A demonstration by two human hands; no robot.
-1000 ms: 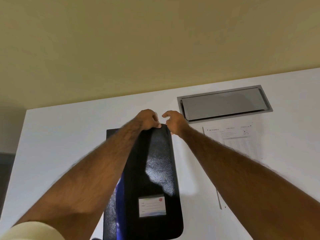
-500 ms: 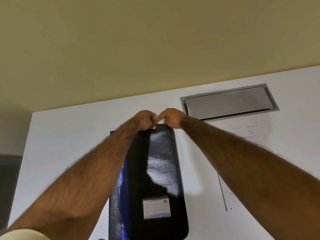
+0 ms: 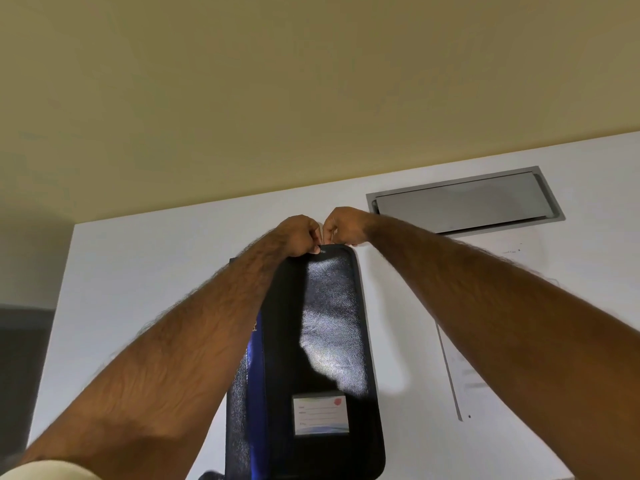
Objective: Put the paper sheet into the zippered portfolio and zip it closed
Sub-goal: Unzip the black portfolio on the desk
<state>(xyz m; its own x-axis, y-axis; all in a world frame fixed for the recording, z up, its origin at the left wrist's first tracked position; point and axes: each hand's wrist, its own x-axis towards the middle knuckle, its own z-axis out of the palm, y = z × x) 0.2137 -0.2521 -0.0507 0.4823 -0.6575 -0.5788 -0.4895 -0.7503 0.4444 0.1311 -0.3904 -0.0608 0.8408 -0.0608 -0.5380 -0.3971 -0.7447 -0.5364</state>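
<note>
On the white bench (image 3: 138,271) the portfolio (image 3: 325,323) is laid flat, with the paper sheet (image 3: 465,382) outside, just beside it. Its far edge is pinched by the curled fingers of the left hand (image 3: 298,235) and right hand (image 3: 346,225). Insertion and zipping are judged outstanding.

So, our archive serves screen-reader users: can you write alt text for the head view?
A person's left hand and right hand pinch the far edge of a black portfolio on a white table. A paper sheet lies on the table to its right, partly under the right forearm, near a grey hatch.
</note>
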